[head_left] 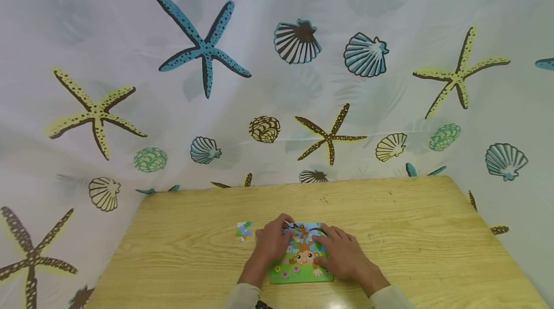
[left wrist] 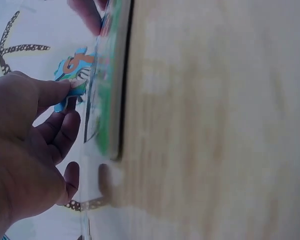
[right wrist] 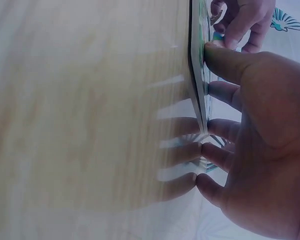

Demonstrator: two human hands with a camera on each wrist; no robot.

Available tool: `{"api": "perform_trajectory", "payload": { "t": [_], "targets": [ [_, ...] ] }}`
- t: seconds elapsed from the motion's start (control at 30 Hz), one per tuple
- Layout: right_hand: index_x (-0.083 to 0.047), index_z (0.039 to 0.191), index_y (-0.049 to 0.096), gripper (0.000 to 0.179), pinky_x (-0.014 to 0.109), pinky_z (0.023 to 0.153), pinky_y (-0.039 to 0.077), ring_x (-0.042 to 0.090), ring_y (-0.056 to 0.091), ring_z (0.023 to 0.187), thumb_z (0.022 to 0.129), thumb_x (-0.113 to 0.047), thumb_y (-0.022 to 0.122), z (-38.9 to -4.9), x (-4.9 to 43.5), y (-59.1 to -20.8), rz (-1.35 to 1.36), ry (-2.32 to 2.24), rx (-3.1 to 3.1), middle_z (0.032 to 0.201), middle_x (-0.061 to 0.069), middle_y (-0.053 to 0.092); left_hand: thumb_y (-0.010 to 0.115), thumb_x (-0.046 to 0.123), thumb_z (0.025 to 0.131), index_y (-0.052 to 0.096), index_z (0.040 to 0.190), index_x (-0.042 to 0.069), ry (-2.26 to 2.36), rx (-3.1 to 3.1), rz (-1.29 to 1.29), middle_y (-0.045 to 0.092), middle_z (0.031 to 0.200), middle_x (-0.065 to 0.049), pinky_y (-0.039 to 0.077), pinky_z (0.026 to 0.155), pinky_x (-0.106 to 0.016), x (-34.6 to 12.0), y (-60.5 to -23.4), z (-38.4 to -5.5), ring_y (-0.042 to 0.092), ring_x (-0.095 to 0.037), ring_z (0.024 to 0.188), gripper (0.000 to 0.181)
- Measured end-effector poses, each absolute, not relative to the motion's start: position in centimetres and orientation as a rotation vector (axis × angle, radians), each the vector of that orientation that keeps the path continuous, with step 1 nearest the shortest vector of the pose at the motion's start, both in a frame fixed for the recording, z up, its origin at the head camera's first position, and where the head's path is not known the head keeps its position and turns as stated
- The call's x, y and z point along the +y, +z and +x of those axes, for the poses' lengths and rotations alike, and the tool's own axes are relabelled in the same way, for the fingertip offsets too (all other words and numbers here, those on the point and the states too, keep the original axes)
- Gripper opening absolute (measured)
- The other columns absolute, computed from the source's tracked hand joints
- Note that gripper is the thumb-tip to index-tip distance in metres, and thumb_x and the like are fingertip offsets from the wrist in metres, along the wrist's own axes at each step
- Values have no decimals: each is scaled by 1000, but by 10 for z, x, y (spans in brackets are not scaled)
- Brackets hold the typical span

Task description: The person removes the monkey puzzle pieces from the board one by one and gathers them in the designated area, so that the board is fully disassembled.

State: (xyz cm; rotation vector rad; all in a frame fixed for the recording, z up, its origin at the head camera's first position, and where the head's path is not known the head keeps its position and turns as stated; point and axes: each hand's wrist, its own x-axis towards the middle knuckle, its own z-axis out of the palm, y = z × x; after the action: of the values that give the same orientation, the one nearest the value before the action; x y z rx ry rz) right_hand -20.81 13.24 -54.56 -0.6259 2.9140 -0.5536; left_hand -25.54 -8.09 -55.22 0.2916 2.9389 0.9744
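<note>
A jigsaw puzzle board with a monkey picture, green grass and flowers lies flat on the table. At its upper left, my left hand reaches over the board. Thumb and finger of that hand pinch a blue puzzle piece with an orange curl on it, tilted over the board in the left wrist view. My right hand rests along the board's right side. Its thumb touches the board's face and the other fingers are spread at the edge and on the table, as the right wrist view shows.
Left of the board, loose puzzle material in blue, green and white lies on the wooden table. A white curtain printed with starfish and shells hangs behind the table and along both sides.
</note>
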Motion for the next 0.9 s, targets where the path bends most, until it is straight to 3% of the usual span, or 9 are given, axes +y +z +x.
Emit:
{"api": "perform_trajectory", "payload": {
  "t": [0.17,0.37,0.57,0.9],
  "targets": [
    [-21,140,51,53,63,103,34,36,36,139,93,-45,59,-208,133,-545,-625,-571,2905,156,12,33,56,25,98,56,114,24,1018,2952,193,68,103,2,37,82,-52,-104,-551,-261,62,-17,86,16],
    [-20,139,51,53,64,102,34,37,37,139,93,-44,60,-208,133,-546,-636,-585,2899,155,13,33,52,22,100,53,120,18,1078,2932,24,69,111,-4,34,87,-60,-132,-547,-263,64,-28,102,20],
    [-20,140,52,52,64,102,34,37,37,139,93,-42,61,-207,134,-548,-635,-598,2911,155,13,34,49,24,101,54,121,17,980,2954,-71,68,118,-8,34,84,-58,-147,-548,-266,61,-32,108,22],
    [-21,140,50,53,65,102,34,38,36,139,94,-43,59,-207,134,-549,-658,-606,2900,156,13,33,57,24,97,66,116,18,747,3055,-81,63,104,-7,37,83,-61,-151,-549,-267,55,-35,108,22]
  ]
}}
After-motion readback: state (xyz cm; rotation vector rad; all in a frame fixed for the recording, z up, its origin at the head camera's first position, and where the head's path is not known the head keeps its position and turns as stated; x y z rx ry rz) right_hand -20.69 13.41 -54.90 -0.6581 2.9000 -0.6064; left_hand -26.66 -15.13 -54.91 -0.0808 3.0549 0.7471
